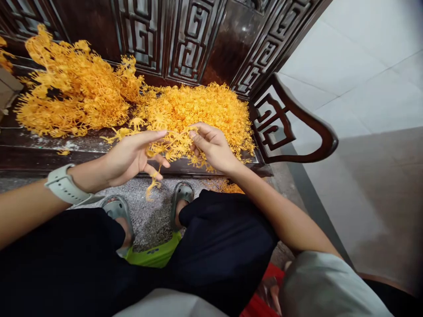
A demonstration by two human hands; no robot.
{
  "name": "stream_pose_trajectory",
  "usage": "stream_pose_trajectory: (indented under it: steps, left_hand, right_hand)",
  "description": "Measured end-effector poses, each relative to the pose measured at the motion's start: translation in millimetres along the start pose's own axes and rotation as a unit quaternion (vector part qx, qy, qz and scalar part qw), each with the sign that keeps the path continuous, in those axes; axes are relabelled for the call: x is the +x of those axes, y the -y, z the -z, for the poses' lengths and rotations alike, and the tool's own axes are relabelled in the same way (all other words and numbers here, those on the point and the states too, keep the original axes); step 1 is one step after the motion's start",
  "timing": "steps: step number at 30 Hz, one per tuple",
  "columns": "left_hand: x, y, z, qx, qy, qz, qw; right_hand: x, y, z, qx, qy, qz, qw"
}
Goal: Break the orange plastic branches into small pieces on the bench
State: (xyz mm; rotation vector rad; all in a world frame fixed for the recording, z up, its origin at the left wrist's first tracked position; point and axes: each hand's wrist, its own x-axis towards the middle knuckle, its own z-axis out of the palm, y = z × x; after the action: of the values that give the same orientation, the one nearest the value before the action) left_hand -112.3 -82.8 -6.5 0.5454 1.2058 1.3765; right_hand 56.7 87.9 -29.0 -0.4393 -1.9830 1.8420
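Note:
A cluster of spidery yellow-orange plastic flower pieces [172,149] stretches between my two hands over the bench front. My right hand [213,147] pinches one end of it between thumb and fingertips. Around the other end my left hand [132,156] is loosely curled, thumb stretched out along the top and fingers somewhat apart. One piece [153,187] dangles below the left fingers. Just behind my hands lies a dense heap of small loose-looking pieces [201,105]. To its left rises a taller heap of joined, branching pieces [79,92].
Both heaps rest on a dark wooden bench [82,156] with a carved lattice back [191,39] and a curved armrest [317,145] at the right. A cardboard box [8,90] stands far left. Below are grey clogs [183,193], a green plastic seat [155,255] and a red object [261,306].

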Motion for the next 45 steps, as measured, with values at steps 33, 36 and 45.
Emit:
stream_pose_trajectory:
  steps: [33,36,45]
  left_hand:
    - [23.3,-11.0,48.3,-0.060,-0.052,-0.085,0.993]
    - [22.8,-8.5,50.2,0.004,-0.038,-0.044,0.998]
    - [33.6,-0.3,64.7,0.451,0.044,-0.003,0.891]
  right_hand:
    - [-6.1,-34.0,43.7,-0.227,-0.008,0.016,0.974]
    - [-10.4,-32.2,45.2,-0.202,-0.010,0.003,0.979]
    - [-15.1,-32.3,68.1,-0.273,0.034,0.017,0.961]
